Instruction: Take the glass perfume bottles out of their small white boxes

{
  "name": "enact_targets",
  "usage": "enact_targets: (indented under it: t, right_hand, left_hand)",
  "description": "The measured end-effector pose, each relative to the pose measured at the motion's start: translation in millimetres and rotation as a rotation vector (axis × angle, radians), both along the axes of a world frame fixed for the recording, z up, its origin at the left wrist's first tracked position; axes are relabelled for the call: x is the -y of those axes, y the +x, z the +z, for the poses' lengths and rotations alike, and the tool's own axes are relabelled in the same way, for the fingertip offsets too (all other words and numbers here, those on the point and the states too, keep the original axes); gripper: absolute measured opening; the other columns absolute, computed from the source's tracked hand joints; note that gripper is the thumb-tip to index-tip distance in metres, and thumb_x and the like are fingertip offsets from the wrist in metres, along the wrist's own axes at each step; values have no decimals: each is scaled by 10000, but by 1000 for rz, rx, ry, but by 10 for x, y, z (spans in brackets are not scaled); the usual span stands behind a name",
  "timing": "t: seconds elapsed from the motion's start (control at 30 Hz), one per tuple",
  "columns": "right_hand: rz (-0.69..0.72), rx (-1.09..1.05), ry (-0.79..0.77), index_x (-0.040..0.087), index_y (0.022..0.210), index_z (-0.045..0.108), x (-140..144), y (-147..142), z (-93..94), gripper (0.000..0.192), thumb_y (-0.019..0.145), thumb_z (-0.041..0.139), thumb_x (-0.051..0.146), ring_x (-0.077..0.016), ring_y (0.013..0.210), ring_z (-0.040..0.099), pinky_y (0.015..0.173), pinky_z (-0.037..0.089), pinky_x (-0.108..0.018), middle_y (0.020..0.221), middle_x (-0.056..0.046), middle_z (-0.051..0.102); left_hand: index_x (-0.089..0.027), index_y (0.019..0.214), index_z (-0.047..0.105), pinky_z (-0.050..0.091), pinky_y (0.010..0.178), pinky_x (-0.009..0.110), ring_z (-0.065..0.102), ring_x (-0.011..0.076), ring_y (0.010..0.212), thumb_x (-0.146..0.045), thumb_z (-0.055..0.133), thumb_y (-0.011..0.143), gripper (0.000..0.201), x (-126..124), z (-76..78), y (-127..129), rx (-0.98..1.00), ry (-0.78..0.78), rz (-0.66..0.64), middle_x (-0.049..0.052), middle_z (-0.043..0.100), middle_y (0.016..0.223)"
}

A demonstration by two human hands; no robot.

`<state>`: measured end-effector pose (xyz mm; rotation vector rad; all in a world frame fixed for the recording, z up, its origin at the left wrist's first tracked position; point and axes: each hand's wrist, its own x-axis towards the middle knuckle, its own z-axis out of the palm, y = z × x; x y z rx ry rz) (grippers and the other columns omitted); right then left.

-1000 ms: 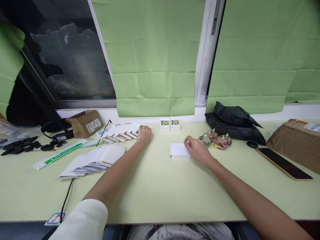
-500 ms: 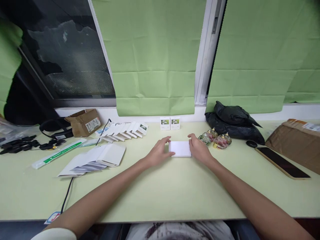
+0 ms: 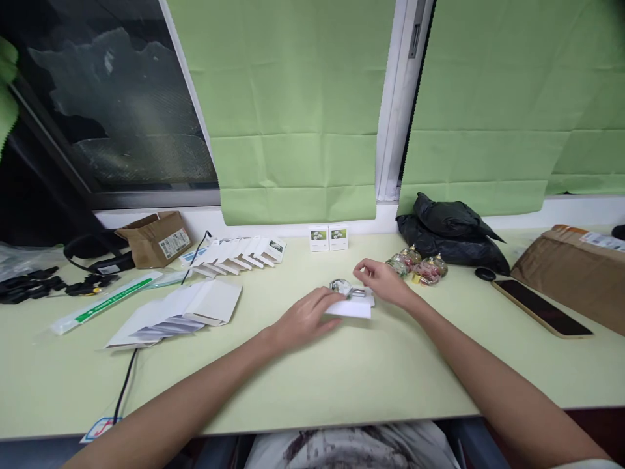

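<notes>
The small white box (image 3: 352,307) lay flat mid-desk (image 3: 342,378), long side running left to right. The left hand (image 3: 307,317) pinched its left end; the right hand (image 3: 383,281), fingers loosely apart, touched the far right corner.

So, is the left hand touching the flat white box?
Touching. The head view shows the left hand with its fingers resting on the white box at its left edge.

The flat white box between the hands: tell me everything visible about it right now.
The flat white box looks like plain, unprinted card. It lies near the middle of the pale green desk. The left hand covers its left end; the right hand is at its far right corner. A small shiny, glassy item shows at its far edge; whether the box is open is unclear.
</notes>
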<state>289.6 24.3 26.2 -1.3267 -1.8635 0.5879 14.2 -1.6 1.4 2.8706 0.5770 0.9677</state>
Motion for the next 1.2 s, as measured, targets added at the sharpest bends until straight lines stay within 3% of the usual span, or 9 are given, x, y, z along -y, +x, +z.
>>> enact_targets:
  t: [0.07,0.2,0.33,0.57,0.7,0.83,0.93,1.07,1.2]
  right_hand:
    - [65,119,101,232,1135,721,39,-44,-48,373,913,685,529,-219,886,650,792,500,-326,1039,-69,732]
    - [200,279,160,242,1425,587,83,-139,-172,665,854,783,520,-309,1262,562,1065,443,-445,1384,-128,633]
    - [195,323,151,220,1506,507,50,-190,-269,705,897,743,484,-316,1319,534,1110,417,-465,1446,-144,600]
    - [161,275,84,216,1493,524,-84,-135,-356,693,891,742,482,-315,1315,559,1096,450,-453,1440,-131,611]
    - [99,282,82,221,1491,529,-147,-60,-380,657,911,716,465,-327,1348,546,1122,431,-468,1468,-130,601]
    - [29,312,56,199,1493,525,-186,1,-396,639,929,689,450,-334,1328,555,1102,438,-465,1456,-138,612]
    - [0,330,62,185,1497,516,-194,16,-408,640,930,688,426,-334,1311,555,1089,441,-459,1453,-144,608]
    - [-54,300,208,223,1441,554,-167,-13,-363,515,979,625,440,-325,1287,530,1077,438,-473,1415,-120,610]
    - [-84,159,338,249,1259,656,-91,-82,-219,323,1064,464,421,-295,1163,576,1026,445,-457,1230,-102,680]
  left_hand:
    - [-241,1430,509,580,952,427,674,270,1148,-298,586,1027,414,44,-31,-7,-52,106,-42,134,678,1250]
    - [-219,1302,590,579,858,406,720,255,964,-319,580,1033,287,78,-33,1,-134,221,-61,111,740,1079]
    - [-200,1263,604,564,808,388,721,245,885,-353,576,1041,272,45,-16,1,-147,285,-48,99,751,987]
    - [-171,1286,583,536,699,319,682,182,743,-306,600,1044,277,43,11,-12,-106,437,-42,45,723,872]
    - [-175,1351,563,541,704,314,684,182,757,-343,624,1034,364,63,57,-37,-33,432,-65,55,727,897]
    - [-203,1438,542,549,706,293,683,173,791,-330,637,1025,443,42,97,-103,109,269,-46,75,730,984]
    - [-231,1396,610,536,677,258,684,168,848,-310,624,1025,380,-6,147,-141,292,11,77,79,734,1057]
    - [-212,1229,720,550,785,270,686,222,1061,-408,655,991,315,-115,260,-160,594,-382,286,90,736,1214]
    - [-171,1171,738,532,771,285,679,237,1007,-545,675,940,444,-264,327,-192,821,-609,379,104,750,1177]
